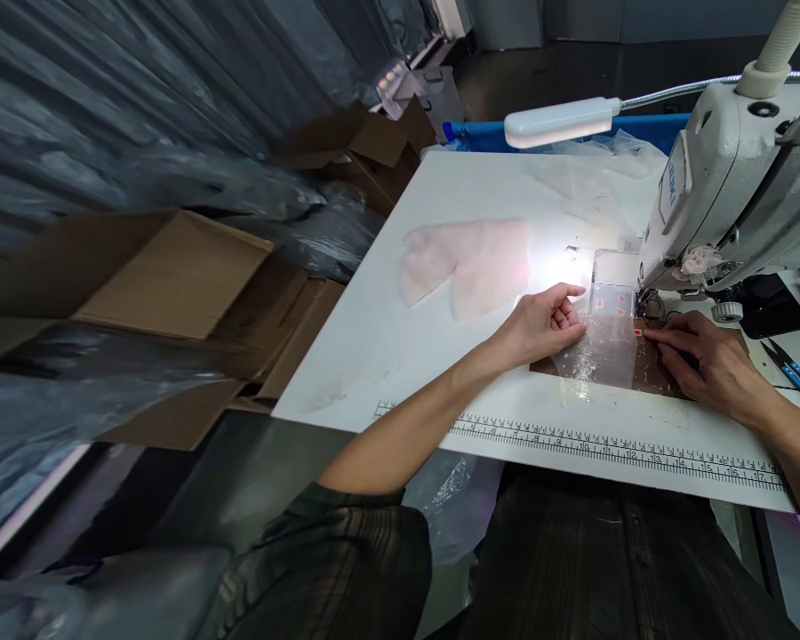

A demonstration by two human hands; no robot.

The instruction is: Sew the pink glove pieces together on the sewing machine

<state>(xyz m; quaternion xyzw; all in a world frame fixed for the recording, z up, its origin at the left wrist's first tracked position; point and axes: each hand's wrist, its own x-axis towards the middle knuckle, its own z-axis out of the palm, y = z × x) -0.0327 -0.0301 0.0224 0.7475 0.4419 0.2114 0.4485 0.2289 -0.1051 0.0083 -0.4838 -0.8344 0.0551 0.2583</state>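
Note:
A sheer, pale piece of fabric [600,345] with small red-and-white marks lies in front of the sewing machine [707,178], partly over a brown board [660,373]. My left hand [540,327] is at the fabric's left edge, fingers curled and the thumb and index fingertips closed on it. Just right of the needle area is my right hand [707,360], its thumb and index finger pinched at a small red-marked label [638,332]. The presser foot [644,302] stands right behind the label. Its contact with the fabric is too small to tell.
Pale pink sheer pieces [473,262] lie on the white table [373,356] to the left. A lamp [564,123] shines from behind. Blue scissors [796,378] and a black object [770,302] sit at right. A printed ruler [593,443] follows the front edge; cardboard boxes [173,276] stand left.

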